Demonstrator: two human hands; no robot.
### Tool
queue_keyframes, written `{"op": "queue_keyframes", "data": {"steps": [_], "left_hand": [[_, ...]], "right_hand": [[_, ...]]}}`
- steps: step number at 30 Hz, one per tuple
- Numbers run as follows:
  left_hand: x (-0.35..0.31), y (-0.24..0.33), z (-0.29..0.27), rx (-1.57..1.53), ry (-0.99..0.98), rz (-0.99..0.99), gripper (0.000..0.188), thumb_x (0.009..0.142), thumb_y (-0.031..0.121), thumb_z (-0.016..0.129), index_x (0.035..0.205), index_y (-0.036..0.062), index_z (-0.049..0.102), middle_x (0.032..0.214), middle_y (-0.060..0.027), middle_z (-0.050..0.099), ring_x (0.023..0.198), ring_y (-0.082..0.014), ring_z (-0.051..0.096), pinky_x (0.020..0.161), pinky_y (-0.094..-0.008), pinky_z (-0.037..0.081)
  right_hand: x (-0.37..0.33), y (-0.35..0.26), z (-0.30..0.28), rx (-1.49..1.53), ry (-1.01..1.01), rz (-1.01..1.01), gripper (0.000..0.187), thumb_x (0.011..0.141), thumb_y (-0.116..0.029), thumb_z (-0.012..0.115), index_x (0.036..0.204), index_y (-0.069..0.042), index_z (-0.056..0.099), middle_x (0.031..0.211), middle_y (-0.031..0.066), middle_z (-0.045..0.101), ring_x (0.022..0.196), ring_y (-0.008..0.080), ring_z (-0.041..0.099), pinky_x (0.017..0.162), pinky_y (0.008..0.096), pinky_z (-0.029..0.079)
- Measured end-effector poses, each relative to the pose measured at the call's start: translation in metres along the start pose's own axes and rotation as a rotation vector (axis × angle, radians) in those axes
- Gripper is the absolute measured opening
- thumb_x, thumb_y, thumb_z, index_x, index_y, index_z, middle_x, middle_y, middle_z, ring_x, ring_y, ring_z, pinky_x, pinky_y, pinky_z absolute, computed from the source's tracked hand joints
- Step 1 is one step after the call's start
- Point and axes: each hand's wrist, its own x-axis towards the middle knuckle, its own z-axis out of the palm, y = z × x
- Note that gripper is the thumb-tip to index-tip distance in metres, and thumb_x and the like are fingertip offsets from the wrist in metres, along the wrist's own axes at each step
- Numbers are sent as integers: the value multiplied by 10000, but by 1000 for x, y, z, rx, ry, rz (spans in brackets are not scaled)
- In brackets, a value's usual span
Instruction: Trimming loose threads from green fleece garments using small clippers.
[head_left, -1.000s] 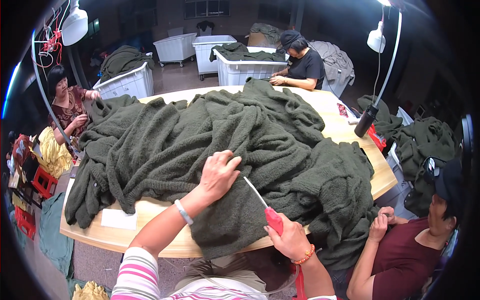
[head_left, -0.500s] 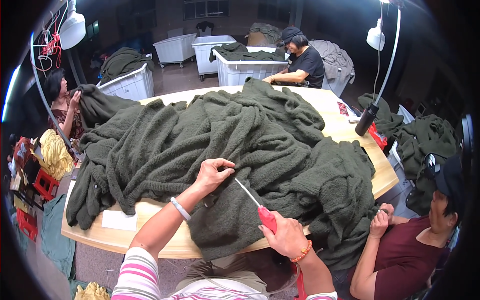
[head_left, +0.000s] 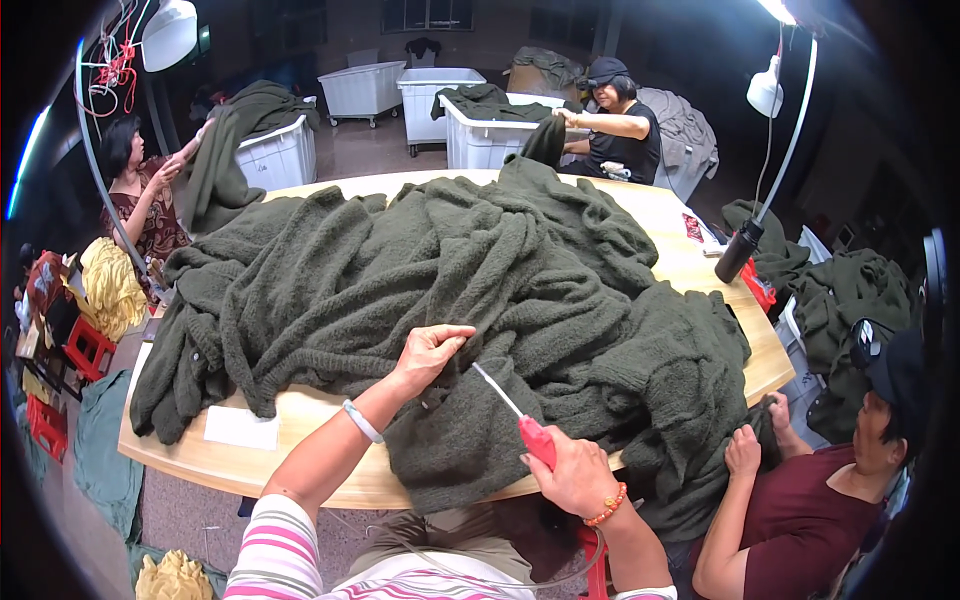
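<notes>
Dark green knitted garments (head_left: 430, 265) lie heaped and overlapping across the table in front of me. My left hand (head_left: 432, 355) is closed in a pinch at the near part of the heap, apparently on a bit of the knit; exactly what is between the fingertips is too small to see. In my right hand (head_left: 578, 475) is a red-handled tool (head_left: 537, 440) with a thin pale rod. The rod's tip points up and left, close to the knit just right of my left fingers. Beneath both, a flap of the near garment (head_left: 450, 440) hangs over the front edge.
A white sheet (head_left: 242, 428) lies on the wooden table (head_left: 335, 482). One co-worker (head_left: 795, 500) sits close at my right, another (head_left: 140, 190) at the left, a third (head_left: 622, 130) at the far side. A lamp stand (head_left: 740, 250) rises at the right; wheeled white bins (head_left: 360, 88) stand behind.
The view has shifted slightly. My hands keep nearly the same pose. The left and far co-workers have each lifted a dark green garment; the right co-worker's hands have moved onto the cloth.
</notes>
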Motion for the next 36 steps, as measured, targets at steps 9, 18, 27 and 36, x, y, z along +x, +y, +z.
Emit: {"op": "queue_keyframes", "data": {"steps": [9,18,27,36], "left_hand": [[-26,8,-12,373,-11,-3,475,891,83,671,1315,-7,476,938,-18,655,834,-58,576,752,-226,477],[-37,-8,-28,-33,-71,-236,249,831,54,743,1054,-3,649,888,15,657,764,-30,574,689,-199,478],[-56,-14,-21,471,74,31,358,811,247,729,1041,-7,625,923,-107,633,866,-192,603,770,-317,484],[-32,18,-33,358,-205,-297,128,848,115,690,904,14,636,805,-41,676,652,-113,593,550,-262,464]], "right_hand": [[-3,2,2,18,-13,49,322,861,-265,660,1085,-48,583,765,217,656,740,429,639,680,483,511],[-12,-5,4,9,-56,-14,299,869,-280,639,1074,-74,567,726,224,650,717,429,645,669,515,508],[-18,-22,4,-62,-188,-8,311,853,-270,661,1065,-58,577,734,226,653,713,424,642,670,499,507],[-12,-2,9,24,-13,4,308,860,-262,656,1091,-77,572,740,218,655,710,426,642,657,499,511]]}}
